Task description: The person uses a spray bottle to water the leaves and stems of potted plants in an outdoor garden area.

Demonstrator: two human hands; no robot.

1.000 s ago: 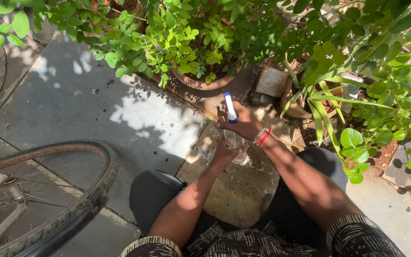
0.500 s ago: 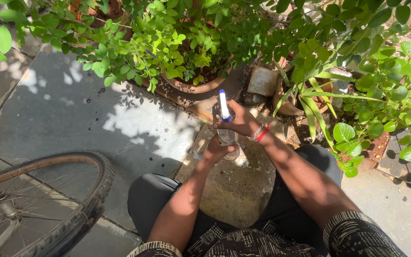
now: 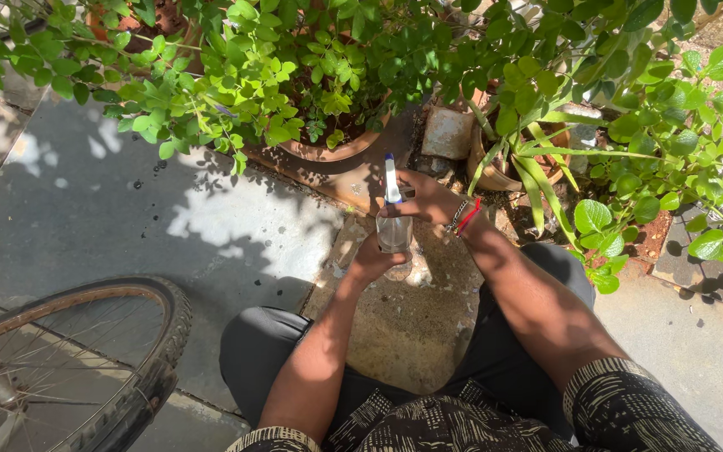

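Both hands grip my clear spray bottle (image 3: 394,228): left hand (image 3: 371,261) cupping its base, right hand (image 3: 425,197) around its blue-white nozzle, before terracotta pots (image 3: 328,151).

A: Left hand (image 3: 371,261)?
B: Curled in a grip, forearm reaching forward, elbow bent.
A: Right hand (image 3: 426,199)?
B: Higher, fingers closed, wrist banded, arm angling inward from the right.

We hold clear plastic spray bottle (image 3: 394,228) upright between our hands, white-and-blue nozzle on top, above stone paving, near potted plants.
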